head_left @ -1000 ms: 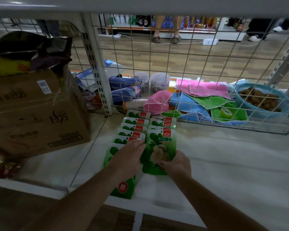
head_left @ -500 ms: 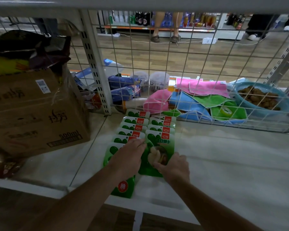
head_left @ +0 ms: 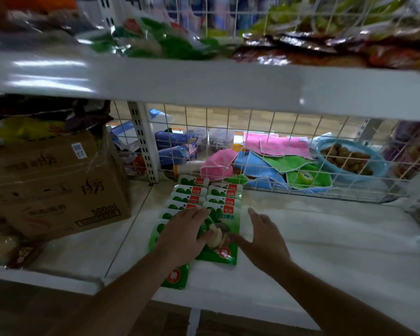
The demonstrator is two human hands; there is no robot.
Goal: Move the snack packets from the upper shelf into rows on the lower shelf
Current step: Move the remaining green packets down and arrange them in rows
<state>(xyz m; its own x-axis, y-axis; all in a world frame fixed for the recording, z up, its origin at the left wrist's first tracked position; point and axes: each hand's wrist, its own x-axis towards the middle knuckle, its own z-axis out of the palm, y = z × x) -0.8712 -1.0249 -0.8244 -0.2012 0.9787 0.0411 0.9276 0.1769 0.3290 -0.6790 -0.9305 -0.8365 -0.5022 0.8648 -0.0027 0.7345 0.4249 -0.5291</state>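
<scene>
- Left grip (head_left: 183, 232): flat, fingers straight, holding nothing. It rests palm-down across the near end of the left row (head_left: 187, 198), fingertips reaching onto the front packet (head_left: 222, 253) of the right row (head_left: 224, 194). My read is that it pins both rows so they don't slide while the newest packet is squared up.
- Right grip (head_left: 260, 238): wide, fingers spread and raised off the lower shelf (head_left: 325, 251), empty. Its thumb touches the front packet's right edge, which looks like a nudge into line or a letting-go; I can't tell which.
- Snack packets: on the lower shelf, under and just beyond both grips. The two rows lie side by side, running from the wire mesh back (head_left: 252, 132) toward the shelf's front lip. Each packet overlaps the one behind it, likely so every label header stays visible.
- Look: flat glossy green pouches with a white top band, dark green ovals and a red badge. The front packet shows pale slices at its middle.
- Above the grips, blurred green packets (head_left: 160, 43) lie on the upper shelf (head_left: 204, 78), so more probably remain to move.
- Left of the left grip: a cardboard box (head_left: 58, 185).
</scene>
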